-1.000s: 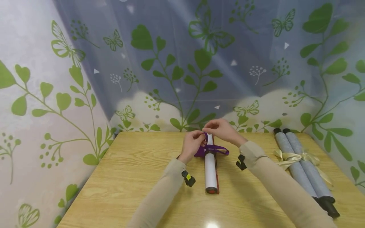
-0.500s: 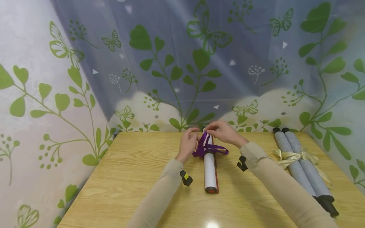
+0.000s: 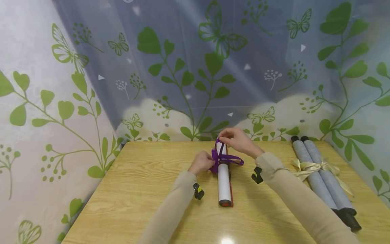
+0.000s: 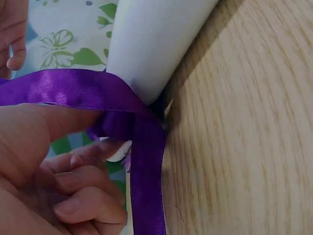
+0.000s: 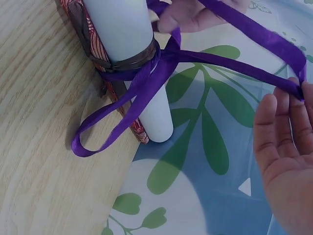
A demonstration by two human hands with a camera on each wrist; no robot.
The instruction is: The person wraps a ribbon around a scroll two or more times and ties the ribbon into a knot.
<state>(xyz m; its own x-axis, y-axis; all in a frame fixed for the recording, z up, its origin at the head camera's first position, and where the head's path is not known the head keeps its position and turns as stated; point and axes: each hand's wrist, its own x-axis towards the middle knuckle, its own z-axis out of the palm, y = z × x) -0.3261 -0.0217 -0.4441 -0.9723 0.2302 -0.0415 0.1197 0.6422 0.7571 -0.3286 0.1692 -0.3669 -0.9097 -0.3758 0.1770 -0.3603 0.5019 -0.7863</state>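
Observation:
A white roll (image 3: 224, 183) with a dark end cap lies lengthwise on the table, a red patterned strip (image 5: 92, 29) along its side. Purple ribbon (image 3: 231, 159) is tied around its middle, with a loop out to the right. My right hand (image 3: 239, 139) pinches the end of a second ribbon loop, pulled taut above the far half of the roll. On the roll's left, my left hand (image 3: 201, 163) has thumb and finger on the purple ribbon (image 4: 112, 125) close to the knot, other fingers curled. A dark band (image 5: 132, 61) also circles the roll.
Two grey rolls (image 3: 317, 176) with black ends lie at the table's right side, tied together with a gold ribbon bow (image 3: 320, 166). A leaf-patterned curtain (image 3: 189, 67) hangs behind the wooden table (image 3: 146, 176).
My left hand has let go of the upper ribbon loop and moved down to the ribbon left of the knot. My right hand has taken the loop and holds it up.

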